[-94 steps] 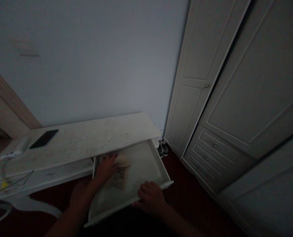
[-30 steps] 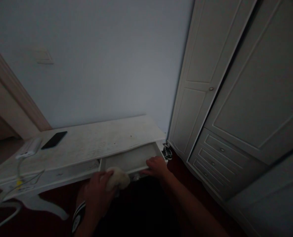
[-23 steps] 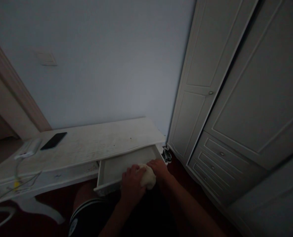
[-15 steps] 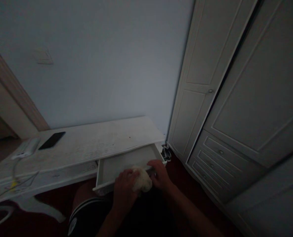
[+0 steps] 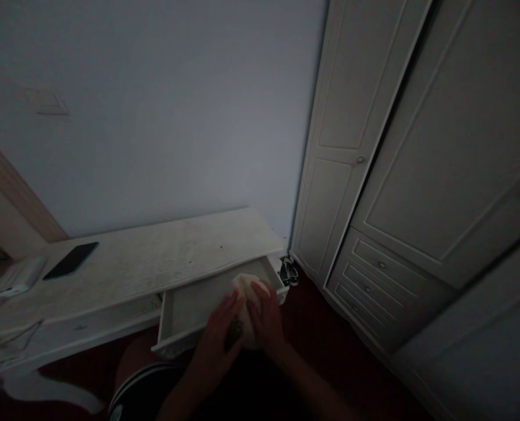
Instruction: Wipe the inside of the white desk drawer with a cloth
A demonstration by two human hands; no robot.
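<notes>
Cloth (image 5: 243, 283) is clasped between left hand (image 5: 216, 330) and right hand (image 5: 269, 321) by the front of the pulled-out drawer (image 5: 189, 304), pressed from both sides, seemingly, in this dimness, so its softness is steadied.

This looks like a home, with its panelled wardrobe (image 5: 417, 175), worn white desk (image 5: 176, 248) and shoes (image 5: 289, 272) on the floor (image 5: 316, 333).

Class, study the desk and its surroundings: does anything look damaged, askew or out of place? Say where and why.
The white tabletop looks worn: greyish blotches and small dark specks mark it, cause unclear. Below it, the drawer stands open; the left hand and right hand hold a pale bundle near its front.
</notes>
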